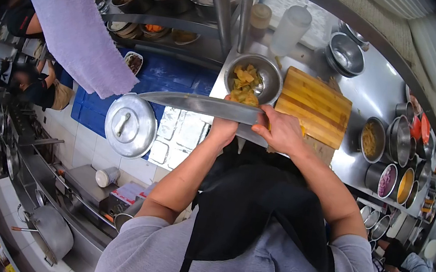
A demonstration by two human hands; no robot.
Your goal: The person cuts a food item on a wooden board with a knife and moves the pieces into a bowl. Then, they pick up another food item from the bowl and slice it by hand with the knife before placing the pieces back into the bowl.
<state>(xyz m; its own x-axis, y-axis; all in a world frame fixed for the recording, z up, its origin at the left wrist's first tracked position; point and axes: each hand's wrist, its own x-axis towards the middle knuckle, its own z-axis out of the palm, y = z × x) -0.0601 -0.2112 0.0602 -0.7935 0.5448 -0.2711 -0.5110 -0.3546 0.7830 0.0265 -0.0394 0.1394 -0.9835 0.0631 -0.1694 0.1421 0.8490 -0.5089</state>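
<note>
A large knife (194,104) lies level across the front of my body, its tip toward the left. My right hand (283,132) is closed on the knife near its right end. Behind the blade, my left hand (224,127) is closed around a clump of yellowish-green food (244,96), partly hidden by the knife. That clump is at the near rim of a steel bowl (275,77), which holds more yellowish pieces (246,77). A wooden cutting board (315,106) lies right of the bowl.
A squeeze bottle (291,30) stands behind the bowl, near stacked steel bowls (345,54). Food containers (373,140) line the right side. A round metal lid (131,125) is at left, below a hanging purple cloth (78,24). Other people stand far left and lower right.
</note>
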